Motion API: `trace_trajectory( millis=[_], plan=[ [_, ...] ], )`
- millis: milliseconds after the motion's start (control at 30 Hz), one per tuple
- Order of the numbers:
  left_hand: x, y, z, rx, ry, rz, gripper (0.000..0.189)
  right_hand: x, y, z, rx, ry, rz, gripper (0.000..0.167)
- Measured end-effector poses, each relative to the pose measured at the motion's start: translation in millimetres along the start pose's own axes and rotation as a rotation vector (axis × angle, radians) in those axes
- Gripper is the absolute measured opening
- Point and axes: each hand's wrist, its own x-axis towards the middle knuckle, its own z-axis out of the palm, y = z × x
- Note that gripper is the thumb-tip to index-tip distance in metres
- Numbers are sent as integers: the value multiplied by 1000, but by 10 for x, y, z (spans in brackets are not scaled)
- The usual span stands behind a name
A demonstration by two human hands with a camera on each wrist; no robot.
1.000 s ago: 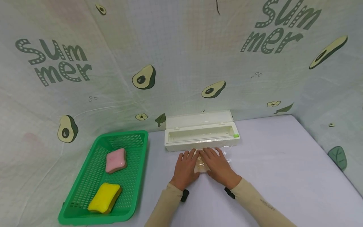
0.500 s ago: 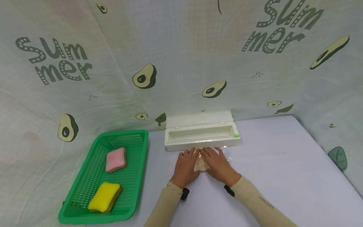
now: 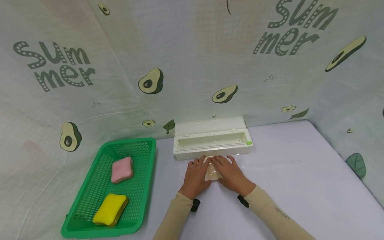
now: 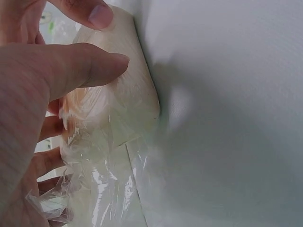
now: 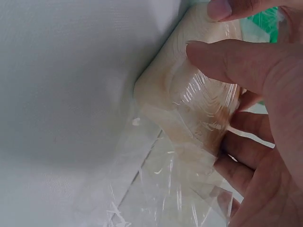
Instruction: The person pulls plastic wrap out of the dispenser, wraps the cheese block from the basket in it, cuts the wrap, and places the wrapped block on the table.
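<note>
A pale beige block with rounded corners (image 3: 212, 174), shaped like a sponge, lies on the table between the two hands, wrapped in clear cling film (image 4: 102, 184). My left hand (image 3: 195, 178) holds its left side, thumb on the near face and fingers on the far side. On the right, my right hand (image 3: 232, 176) grips it the same way, and both sets of fingertips almost meet at the top. Loose film (image 5: 156, 189) trails past the block's ends in both wrist views. The block's far side is hidden by the fingers.
Just beyond the hands stands a long white dispenser box (image 3: 189, 155), its lid (image 3: 210, 125) raised. At the left is a green basket (image 3: 147, 190) with a pink sponge (image 3: 122, 170) and a yellow sponge (image 3: 110, 209). A printed cloth (image 3: 186, 60) hangs behind.
Film at the right, which reached up to the box's front edge a second ago, now lies lower beside the right hand. Both hands stay almost in place around the block.
</note>
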Motion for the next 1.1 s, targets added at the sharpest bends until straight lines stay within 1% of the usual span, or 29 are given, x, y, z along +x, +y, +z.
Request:
trace_trajectory(
  millis=[67,167,233,300,433,500,533,633,767,900,967,1100],
  plan=[
    [-3,2,-6,3,9,1,89,-14,8,10,33,15,9,86],
    [-5,7,-8,5,14,-2,88,-48,18,16,74,84,37,83],
    [-5,11,-12,4,9,-6,87,-71,43,13,89,157,72,79],
    [-3,14,-15,-2,-2,-11,86,-84,89,-6,108,256,119,73],
    [-3,15,-32,-12,2,-14,85,-89,277,-54,160,452,242,69],
    [-2,12,-39,-18,-1,-19,84,-91,402,-75,191,516,309,69],
    [-1,10,-42,-22,-3,-21,84,-95,470,-80,205,531,343,70],
    [3,3,-42,-36,-17,-30,84,-115,658,-97,253,525,429,73],
    [4,-2,-38,-48,-13,-30,82,-138,863,-112,317,464,492,74],
    [-2,3,-41,-61,-16,-33,83,-149,1014,-102,366,396,519,72],
    [-1,6,-39,-67,-21,-37,83,-151,1076,-86,373,365,524,72],
    [18,14,-31,-67,-26,-40,84,-148,1177,-56,376,343,521,72]
  ],
)
